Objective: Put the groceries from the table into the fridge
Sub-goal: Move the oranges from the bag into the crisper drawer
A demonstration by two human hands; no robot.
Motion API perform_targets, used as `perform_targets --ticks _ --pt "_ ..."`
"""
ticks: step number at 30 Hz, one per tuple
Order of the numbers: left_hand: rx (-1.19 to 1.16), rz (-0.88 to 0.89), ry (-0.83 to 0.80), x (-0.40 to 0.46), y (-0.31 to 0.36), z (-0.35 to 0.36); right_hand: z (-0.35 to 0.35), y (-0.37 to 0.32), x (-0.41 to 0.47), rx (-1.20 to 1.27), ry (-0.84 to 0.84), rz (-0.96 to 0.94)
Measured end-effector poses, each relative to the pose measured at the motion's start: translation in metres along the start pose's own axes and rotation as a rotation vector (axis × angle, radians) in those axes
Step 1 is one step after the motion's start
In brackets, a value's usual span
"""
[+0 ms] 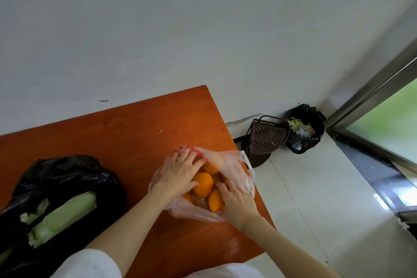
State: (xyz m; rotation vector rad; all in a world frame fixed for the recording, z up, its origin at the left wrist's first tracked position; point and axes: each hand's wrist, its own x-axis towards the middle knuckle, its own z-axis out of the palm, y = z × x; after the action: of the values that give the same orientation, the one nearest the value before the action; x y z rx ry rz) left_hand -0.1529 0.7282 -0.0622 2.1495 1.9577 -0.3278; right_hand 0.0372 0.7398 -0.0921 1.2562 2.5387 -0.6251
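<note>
Against a pale wall stands an orange-brown table, where the left hand lies with fingers spread over the fruit and the right hand curls its fingers around an orange, both reaching into the clear plastic bag. That bag of oranges sits near the table's right edge, with open floor beyond. Left, a black bag holds corn; far right, a bin holds scraps.

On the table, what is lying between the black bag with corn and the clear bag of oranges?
Nothing: the head view shows only bare table between the black bag and the clear bag.
</note>
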Motion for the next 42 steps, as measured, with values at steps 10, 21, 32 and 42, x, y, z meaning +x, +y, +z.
perform_targets --ticks 10,21,32,42 --pt "0.03 0.007 -0.079 -0.001 0.025 0.027 0.008 -0.009 -0.001 -0.091 -0.023 -0.027" --pt "-0.365 -0.208 0.083 -0.043 0.019 0.009 -0.029 -0.006 -0.038 0.286 0.277 -0.161" --pt "-0.535 -0.151 0.325 -0.081 0.058 -0.049 -0.058 0.009 -0.101 0.371 0.639 0.133" --pt "-0.621 0.211 0.166 -0.146 0.136 -0.029 0.016 -0.017 -0.254 0.456 0.761 0.642"
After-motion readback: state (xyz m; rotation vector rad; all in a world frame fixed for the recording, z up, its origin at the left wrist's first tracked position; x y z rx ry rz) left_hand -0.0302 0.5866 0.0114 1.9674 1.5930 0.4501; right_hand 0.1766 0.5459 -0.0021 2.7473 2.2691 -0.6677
